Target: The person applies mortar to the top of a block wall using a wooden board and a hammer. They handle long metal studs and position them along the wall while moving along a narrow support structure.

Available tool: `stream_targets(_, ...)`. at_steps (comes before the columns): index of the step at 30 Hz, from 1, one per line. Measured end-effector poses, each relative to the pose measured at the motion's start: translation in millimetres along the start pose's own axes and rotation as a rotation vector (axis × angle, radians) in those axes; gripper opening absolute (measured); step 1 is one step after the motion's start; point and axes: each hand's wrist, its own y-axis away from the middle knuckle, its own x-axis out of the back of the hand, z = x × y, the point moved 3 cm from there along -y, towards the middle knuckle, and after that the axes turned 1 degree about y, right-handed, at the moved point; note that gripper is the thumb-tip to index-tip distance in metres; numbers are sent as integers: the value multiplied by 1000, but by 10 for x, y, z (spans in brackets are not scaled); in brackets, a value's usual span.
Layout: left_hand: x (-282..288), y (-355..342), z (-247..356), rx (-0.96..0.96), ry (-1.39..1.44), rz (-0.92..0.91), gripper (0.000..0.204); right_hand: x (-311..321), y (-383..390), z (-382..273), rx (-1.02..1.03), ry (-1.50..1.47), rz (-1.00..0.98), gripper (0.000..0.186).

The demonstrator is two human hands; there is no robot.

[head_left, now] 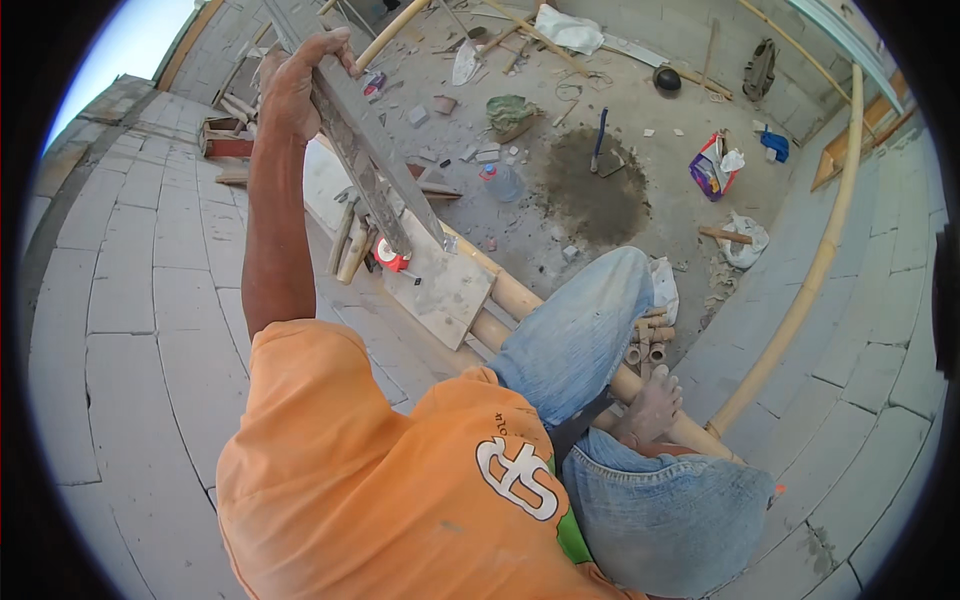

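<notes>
My left hand point(300, 85) is raised at the upper left, fingers wrapped over the top of a long grey metal bar point(375, 165). The bar looks like a flat-sided straightedge smeared with dried mortar. It slopes down toward a pale board point(435, 295), its lower end close to a red tape measure point(390, 254). Beside the tape lie a hammer point(343, 230) and a tool with a wooden handle point(355, 252). My right hand is out of the picture. My legs in blue jeans point(580, 340) are bent over the bamboo poles point(515, 297), one bare foot point(652, 405) showing.
Grey block walls point(140, 380) rise on both sides. Below, the floor holds a dark wet patch point(595, 185) with a blue-handled tool point(599, 140), a clear water bottle point(500, 182), a green sack point(512, 115) and rubble. A long bamboo pole point(825, 250) curves along the right.
</notes>
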Motion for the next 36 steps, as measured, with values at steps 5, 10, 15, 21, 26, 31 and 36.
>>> stream_targets(5,951,268,241,64,107,110,19,-240,-174,-78,-12,90,5,41)
stream_targets(10,1555,653,178,159,-99,245,16,-430,-265,-277,-11,110,2,42)
stream_targets(15,1712,1027,-192,380,-185,268,18,-500,-368,-471,18,111,3,43)
stream_targets(21,1579,1150,-531,445,-120,291,18,-288,-468,-708,74,92,42,44)
stream_targets(26,1539,876,-447,373,16,288,20,147,-518,-1208,213,9,119,45)
stream_targets(31,1129,415,-209,38,389,217,14,604,-342,-2675,552,-201,60,46)
stream_targets(36,280,167,-9,-112,792,-5,15,576,424,-4705,896,-291,-231,55)
